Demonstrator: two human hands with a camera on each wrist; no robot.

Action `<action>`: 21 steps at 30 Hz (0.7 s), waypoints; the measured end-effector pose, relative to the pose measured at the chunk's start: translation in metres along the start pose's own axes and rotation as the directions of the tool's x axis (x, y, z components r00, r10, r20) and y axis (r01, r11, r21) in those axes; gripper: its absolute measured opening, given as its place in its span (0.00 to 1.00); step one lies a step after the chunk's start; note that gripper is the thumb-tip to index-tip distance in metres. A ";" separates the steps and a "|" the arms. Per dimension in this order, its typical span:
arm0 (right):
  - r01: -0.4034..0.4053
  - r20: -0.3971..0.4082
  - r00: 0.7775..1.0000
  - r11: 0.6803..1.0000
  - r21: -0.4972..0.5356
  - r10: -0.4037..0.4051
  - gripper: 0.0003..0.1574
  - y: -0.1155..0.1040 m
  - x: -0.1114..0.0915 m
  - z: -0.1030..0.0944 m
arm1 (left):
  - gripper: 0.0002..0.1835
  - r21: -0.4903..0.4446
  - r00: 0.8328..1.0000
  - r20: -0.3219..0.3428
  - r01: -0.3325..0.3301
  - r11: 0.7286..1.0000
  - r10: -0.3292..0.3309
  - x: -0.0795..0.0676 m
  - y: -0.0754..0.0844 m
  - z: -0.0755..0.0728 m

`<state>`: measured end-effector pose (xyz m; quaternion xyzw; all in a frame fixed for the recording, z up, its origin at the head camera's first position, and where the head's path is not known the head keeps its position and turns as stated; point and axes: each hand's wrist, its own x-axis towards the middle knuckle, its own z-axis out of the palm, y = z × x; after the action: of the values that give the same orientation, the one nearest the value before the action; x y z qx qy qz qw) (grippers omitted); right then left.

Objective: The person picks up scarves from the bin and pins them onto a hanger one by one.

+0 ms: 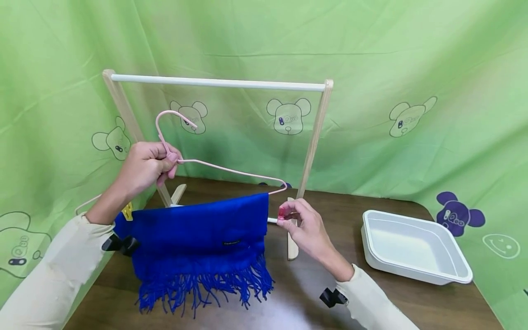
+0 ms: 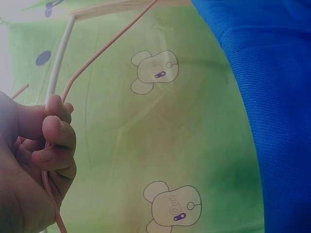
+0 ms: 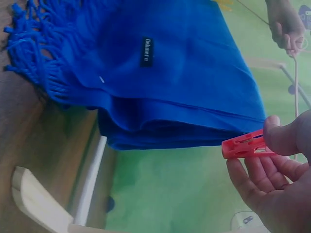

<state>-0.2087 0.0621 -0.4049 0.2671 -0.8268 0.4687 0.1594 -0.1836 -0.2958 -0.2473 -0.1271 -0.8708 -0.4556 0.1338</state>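
Observation:
My left hand (image 1: 150,165) grips the neck of a pink clothes hanger (image 1: 231,171), just under its hook. Over the hanger's lower bar hangs a folded blue scarf (image 1: 198,233) with a dark label and a fringe along its bottom. A yellow clothespin (image 1: 128,211) sits at the scarf's upper left, partly behind the left forearm. Between thumb and fingers, my right hand (image 1: 307,227) pinches a red clothespin (image 3: 243,145) beside the scarf's upper right corner. In the right wrist view the clothespin's end overlaps the scarf's folded edge.
Behind the hanger stands a wooden rack with a white top rod (image 1: 218,83) and wooden feet. A white plastic tray (image 1: 371,247) stands at the right of the brown table (image 1: 330,307). Green printed cloth (image 1: 371,114) encloses the back and sides.

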 end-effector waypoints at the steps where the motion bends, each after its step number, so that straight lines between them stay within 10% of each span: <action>1: 0.005 -0.005 1.000 1.000 0.012 -0.005 0.18 -0.001 0.002 0.000 | 0.13 -0.002 1.000 0.001 0.001 1.000 -0.001 0.001 0.000 0.000; 21: 0.251 -0.138 0.964 0.953 0.171 -0.229 0.18 -0.024 0.033 0.002 | 0.14 0.027 1.000 0.027 0.007 1.000 -0.008 0.009 0.004 -0.002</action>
<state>-0.2210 0.0408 -0.3727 0.3514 -0.7299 0.5361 0.2376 -0.1907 -0.2942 -0.2405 -0.1283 -0.8791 -0.4425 0.1222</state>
